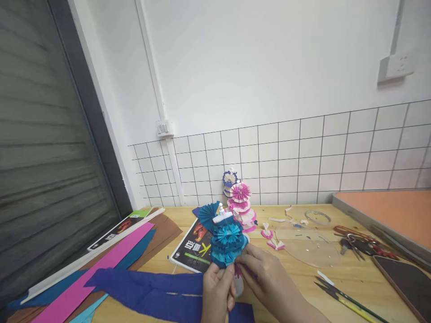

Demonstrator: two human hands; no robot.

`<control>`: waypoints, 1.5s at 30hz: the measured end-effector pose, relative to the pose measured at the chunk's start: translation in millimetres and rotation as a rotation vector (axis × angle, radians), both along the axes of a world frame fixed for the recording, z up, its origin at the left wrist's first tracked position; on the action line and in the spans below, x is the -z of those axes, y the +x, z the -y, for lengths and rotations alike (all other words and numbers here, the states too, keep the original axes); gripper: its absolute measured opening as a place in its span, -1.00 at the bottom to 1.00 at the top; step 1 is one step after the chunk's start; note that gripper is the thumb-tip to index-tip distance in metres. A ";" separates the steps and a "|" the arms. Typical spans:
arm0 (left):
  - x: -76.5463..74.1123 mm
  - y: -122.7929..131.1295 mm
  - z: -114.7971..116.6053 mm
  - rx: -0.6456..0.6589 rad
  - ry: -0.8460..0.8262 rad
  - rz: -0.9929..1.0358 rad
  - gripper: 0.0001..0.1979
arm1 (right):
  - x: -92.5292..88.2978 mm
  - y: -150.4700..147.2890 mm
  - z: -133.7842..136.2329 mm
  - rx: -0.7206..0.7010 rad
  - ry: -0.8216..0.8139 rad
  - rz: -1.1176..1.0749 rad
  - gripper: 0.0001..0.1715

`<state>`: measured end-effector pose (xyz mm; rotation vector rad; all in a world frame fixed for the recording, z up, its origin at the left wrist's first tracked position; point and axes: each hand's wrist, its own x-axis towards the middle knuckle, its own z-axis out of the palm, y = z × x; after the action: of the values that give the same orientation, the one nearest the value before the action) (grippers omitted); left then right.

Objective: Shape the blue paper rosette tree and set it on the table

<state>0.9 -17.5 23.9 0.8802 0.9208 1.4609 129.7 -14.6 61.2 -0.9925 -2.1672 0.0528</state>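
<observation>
A blue paper doll (pixel 226 240) made of layered pleated teal fans stands just above my hands near the table's front edge. My left hand (pixel 217 289) grips its lower part from below left. My right hand (pixel 266 273) pinches the same bottom edge from the right, where a small white and pink piece (pixel 238 280) shows between my fingers. Behind it a pink and white pleated paper doll (pixel 240 204) stands upright by the tiled wall.
Dark blue crepe paper (pixel 155 291) lies across the front, with pink paper (pixel 101 273) and teal strips at left. A printed booklet (pixel 193 249) lies under the doll. To the right lie a clear plastic sheet (pixel 313 249), scissors (pixel 343 294), red-handled tools (pixel 362 244) and a dark tablet (pixel 407 280).
</observation>
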 end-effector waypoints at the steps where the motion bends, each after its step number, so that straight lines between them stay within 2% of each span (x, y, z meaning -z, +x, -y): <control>1: 1.2 -0.6 -1.0 0.010 -0.002 -0.002 -0.47 | 0.0 0.2 0.1 -0.003 0.005 -0.004 -0.68; 9: 0.9 -2.8 -2.4 0.033 -0.027 0.011 -0.44 | -0.2 -0.2 -0.3 -0.010 -0.010 -0.028 -0.70; 14: 1.7 -4.2 -3.3 0.053 -0.019 -0.008 -0.45 | -0.2 -0.2 -0.8 0.019 -0.075 -0.059 -0.80; 21: 6.8 -1.9 -2.8 0.004 0.005 0.013 -0.48 | 2.0 -0.1 -1.3 -0.040 0.008 0.006 -0.72; 28: 6.2 -4.6 -0.6 0.034 0.023 0.014 -0.50 | 3.1 -0.9 -1.2 0.011 -0.015 -0.010 -0.80; 35: 8.3 -6.1 -1.6 0.046 0.026 0.012 -0.50 | 3.5 -2.4 2.3 -0.023 0.082 0.115 -0.66; 45: 9.7 -4.6 -1.1 0.020 0.016 0.032 -0.49 | 5.0 -0.8 0.3 -0.002 -0.044 0.026 -0.72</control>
<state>-3.8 -16.4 14.3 0.8734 0.8750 1.4632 128.9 -14.9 56.2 -1.0212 -2.1986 0.0893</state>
